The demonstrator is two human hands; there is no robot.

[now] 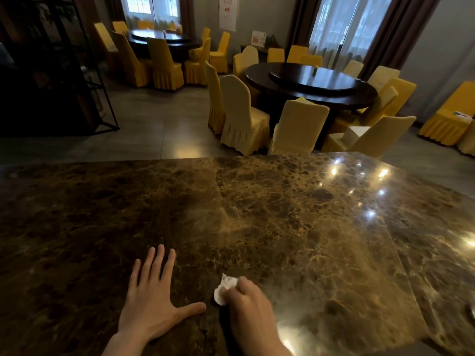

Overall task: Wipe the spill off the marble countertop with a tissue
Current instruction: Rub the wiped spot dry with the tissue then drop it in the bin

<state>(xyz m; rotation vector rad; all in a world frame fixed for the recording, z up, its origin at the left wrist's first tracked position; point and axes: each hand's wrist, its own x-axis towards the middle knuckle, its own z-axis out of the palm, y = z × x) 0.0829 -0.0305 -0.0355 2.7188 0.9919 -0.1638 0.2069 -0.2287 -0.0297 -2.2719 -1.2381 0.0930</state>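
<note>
Marble under both palms, tissue balled in my right hand.

From my head view, my right hand (pixel 246 299) is clenched around the crumpled white tissue (pixel 224 289), pressing it on the countertop (pixel 282 214) at the near edge, just right of my left hand (pixel 151 291), which lies flat with fingers spread, grasping nothing. I judge the tissue soft, light and quick to tear once wet, best bunched under the fingertips. Wadded up, it has no clear long axis; its loose end pokes out far-left. I cannot make out any spill.
</note>
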